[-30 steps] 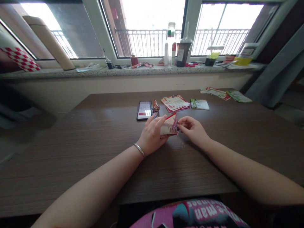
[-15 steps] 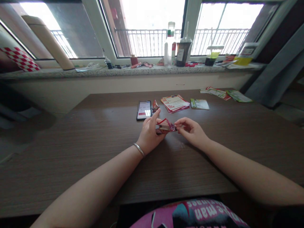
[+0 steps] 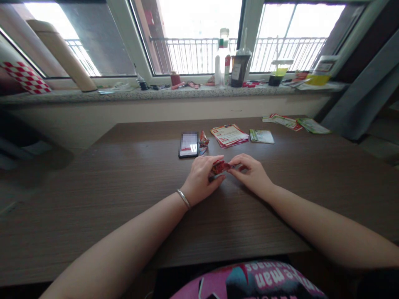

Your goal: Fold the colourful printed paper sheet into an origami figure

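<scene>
A small folded piece of red printed paper [image 3: 220,167] lies between my two hands on the brown wooden table [image 3: 124,187]. My left hand [image 3: 201,179], with a bracelet on the wrist, pinches its left end with fingers closed. At the paper's right end my right hand [image 3: 251,173] pinches and presses it down to the table. Just behind my hands lie a phone [image 3: 188,144] with a lit screen and a small folded red paper figure [image 3: 203,141].
A stack of red and white leaflets [image 3: 230,135] and a green leaflet [image 3: 262,136] lie behind the hands, with more leaflets [image 3: 296,122] at the far right. The stone windowsill [image 3: 156,94] holds bottles, a dark drink cup [image 3: 239,68] and small items.
The paper, held up and partly unfolded a second ago, has been folded flat and small and brought down to the table. My left index finger has curled down onto it.
</scene>
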### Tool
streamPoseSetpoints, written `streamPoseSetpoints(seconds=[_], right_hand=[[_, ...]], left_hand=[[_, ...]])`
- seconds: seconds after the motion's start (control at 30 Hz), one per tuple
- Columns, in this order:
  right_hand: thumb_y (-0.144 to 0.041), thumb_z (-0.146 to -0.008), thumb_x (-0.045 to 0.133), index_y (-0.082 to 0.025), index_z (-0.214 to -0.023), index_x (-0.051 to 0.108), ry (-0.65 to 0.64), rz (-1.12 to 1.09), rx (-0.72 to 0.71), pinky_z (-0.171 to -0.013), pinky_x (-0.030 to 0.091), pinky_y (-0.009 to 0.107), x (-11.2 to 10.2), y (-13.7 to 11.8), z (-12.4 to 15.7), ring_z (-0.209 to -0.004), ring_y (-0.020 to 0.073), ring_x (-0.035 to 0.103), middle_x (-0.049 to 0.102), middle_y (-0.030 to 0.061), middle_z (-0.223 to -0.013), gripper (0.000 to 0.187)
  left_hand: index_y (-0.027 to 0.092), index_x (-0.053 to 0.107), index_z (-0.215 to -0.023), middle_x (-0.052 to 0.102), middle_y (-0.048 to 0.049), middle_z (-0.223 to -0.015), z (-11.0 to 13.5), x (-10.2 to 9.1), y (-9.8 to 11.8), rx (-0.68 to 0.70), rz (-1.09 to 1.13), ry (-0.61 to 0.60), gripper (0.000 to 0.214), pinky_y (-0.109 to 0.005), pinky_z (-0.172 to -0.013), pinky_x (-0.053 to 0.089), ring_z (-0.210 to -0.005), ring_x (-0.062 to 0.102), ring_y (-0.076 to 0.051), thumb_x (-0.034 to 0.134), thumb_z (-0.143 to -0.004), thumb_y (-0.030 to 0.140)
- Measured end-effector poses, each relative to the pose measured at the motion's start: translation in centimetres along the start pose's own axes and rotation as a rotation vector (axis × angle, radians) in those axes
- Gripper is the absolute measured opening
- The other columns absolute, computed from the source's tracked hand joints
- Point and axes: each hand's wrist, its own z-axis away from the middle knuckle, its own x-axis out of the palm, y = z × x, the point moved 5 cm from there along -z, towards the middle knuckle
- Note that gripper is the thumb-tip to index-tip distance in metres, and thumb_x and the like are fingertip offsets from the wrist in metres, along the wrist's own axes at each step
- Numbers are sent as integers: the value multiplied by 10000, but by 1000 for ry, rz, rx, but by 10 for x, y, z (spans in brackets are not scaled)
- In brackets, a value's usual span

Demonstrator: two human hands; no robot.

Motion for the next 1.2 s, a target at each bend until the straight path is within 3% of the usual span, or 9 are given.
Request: streamPoseSetpoints(seconds=[0.2,0.43,0.67,0.97,1.2], right_hand=[[-266,-804,655,-228,-869,679,28,52,-72,-597,519,260,-2,-6,1,-777,144,600,641,35,-860,79],[-256,-821,640,-224,-883,673,28,29,-163,-604,521,266,-3,-16,1,-767,137,579,611,35,-840,76],[-265,-820,643,-218,-814,663,78,69,-167,-580,495,259,-4,-19,1,-707,127,564,595,25,-788,51],[-252,-828,626,-233,-833,664,90,253,-217,-727,497,316,-9,-26,3,-810,170,588,623,37,-816,43],[-250,-813,640,-239,-845,668,134,306,-246,-771,491,342,-13,-27,3,-835,182,584,640,40,-856,44]], left_hand=[[188,598,-1063,632,-62,-1033,-3,-5,4,-23,2,65,201,-372,-931,391,-998,545,-198,508,-907,277],[203,622,-1032,653,-47,-1007,-2,-3,2,14,27,94,167,-377,-934,386,-970,562,-180,523,-898,210],[210,620,-1039,659,-48,-1022,-4,-3,6,61,62,78,180,-375,-924,396,-971,568,-175,505,-904,181],[219,653,-928,673,-25,-929,-4,-16,10,83,102,219,96,-348,-856,447,-909,595,-165,638,-834,218],[203,661,-886,671,-32,-882,-4,-15,6,91,191,238,57,-324,-793,497,-848,610,-148,640,-832,200]])
